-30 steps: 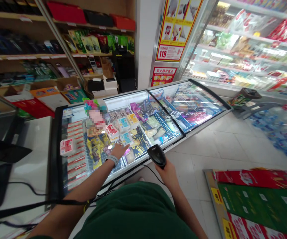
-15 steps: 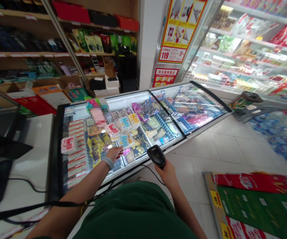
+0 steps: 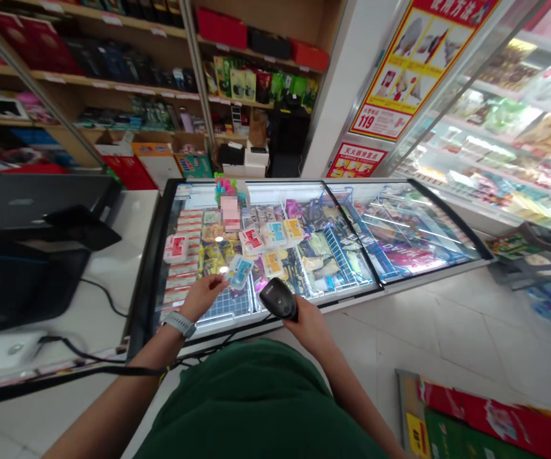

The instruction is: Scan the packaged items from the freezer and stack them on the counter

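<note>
My left hand (image 3: 204, 296), with a watch at the wrist, pinches the left edge of a clear plastic tub with a blue label (image 3: 239, 271) above the freezer's glass top. My right hand (image 3: 306, 323) is wrapped round the handle of a black barcode scanner (image 3: 279, 298), whose head points left toward the tub. On the glass behind lie a red-labelled tub (image 3: 251, 240), another blue-labelled tub (image 3: 275, 233) and yellow-labelled tubs (image 3: 272, 263). A separate red-labelled tub (image 3: 176, 247) sits at the left end of the glass.
The chest freezer (image 3: 379, 292) holds baskets of packaged goods under glass. A counter (image 3: 136, 220) with black equipment adjoins its left end. Stocked shelves stand behind, a lit display fridge (image 3: 504, 140) at right. Boxed goods (image 3: 499, 421) lie at lower right.
My left hand has taken hold of a blue-labelled tub and drawn it slightly up and left. The scanner has come closer to it. The view has swung left.
</note>
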Available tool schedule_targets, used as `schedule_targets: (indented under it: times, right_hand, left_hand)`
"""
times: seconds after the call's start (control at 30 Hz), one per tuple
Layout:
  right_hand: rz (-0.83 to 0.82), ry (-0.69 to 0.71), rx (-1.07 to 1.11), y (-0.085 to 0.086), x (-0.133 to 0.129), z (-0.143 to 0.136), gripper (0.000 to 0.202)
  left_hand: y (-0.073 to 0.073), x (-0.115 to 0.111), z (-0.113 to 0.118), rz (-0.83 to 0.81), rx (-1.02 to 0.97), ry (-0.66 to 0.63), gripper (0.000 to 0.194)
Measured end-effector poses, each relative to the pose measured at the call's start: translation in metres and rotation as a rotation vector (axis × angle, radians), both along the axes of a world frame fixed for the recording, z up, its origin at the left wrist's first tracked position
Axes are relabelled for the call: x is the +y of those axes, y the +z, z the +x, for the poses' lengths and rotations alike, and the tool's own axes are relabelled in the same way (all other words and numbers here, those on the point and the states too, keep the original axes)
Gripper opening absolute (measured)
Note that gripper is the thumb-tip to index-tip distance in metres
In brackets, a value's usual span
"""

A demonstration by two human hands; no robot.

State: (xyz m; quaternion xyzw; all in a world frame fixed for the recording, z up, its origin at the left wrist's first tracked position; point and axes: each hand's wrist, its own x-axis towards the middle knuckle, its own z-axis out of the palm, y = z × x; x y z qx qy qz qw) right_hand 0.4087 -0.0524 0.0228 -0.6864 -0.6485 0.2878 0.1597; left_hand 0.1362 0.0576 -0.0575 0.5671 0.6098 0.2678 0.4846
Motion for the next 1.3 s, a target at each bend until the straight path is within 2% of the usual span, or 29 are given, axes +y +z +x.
schedule_targets:
  times: [0.1, 0.2, 0.43, 0.67, 0.77, 0.9, 1.07, 1.17, 1.3]
  right_hand:
    - [-0.009, 0.091, -0.025, 0.003, 0.013, -0.016, 0.019]
    - [0.002, 0.155, -0.008, 0.005, 0.022, -0.03, 0.022]
    - [-0.004, 0.244, -0.027, 0.001, 0.035, -0.048, 0.024]
    - [-0.022, 0.247, -0.047, -0.003, 0.038, -0.056, 0.023]
    - [-0.019, 0.222, -0.009, 0.0, 0.037, -0.059, 0.022]
    - [-0.007, 0.183, 0.018, 0.0, 0.035, -0.058, 0.02]
    - [0.009, 0.15, 0.003, -0.004, 0.03, -0.053, 0.02]
    - [0.01, 0.126, -0.02, -0.005, 0.027, -0.051, 0.02]
    - [0.008, 0.092, -0.031, -0.005, 0.026, -0.051, 0.019]
  left_hand:
    - [0.006, -0.007, -0.018, 0.046, 0.065, 0.02, 0.045]
    - [0.006, -0.012, -0.035, 0.073, 0.121, 0.028, 0.042]
    - [0.001, -0.017, -0.059, 0.084, 0.07, 0.061, 0.039]
    - [-0.006, -0.015, -0.069, 0.028, -0.006, 0.083, 0.043]
    - [-0.01, -0.012, -0.073, -0.059, -0.135, 0.187, 0.047]
    - [-0.014, 0.007, -0.089, -0.166, -0.238, 0.369, 0.056]
    - [-0.023, 0.051, -0.121, -0.178, -0.203, 0.5, 0.055]
    - [-0.027, 0.072, -0.133, -0.185, -0.155, 0.549, 0.046]
    - [-0.033, 0.087, -0.14, -0.196, -0.047, 0.545, 0.035]
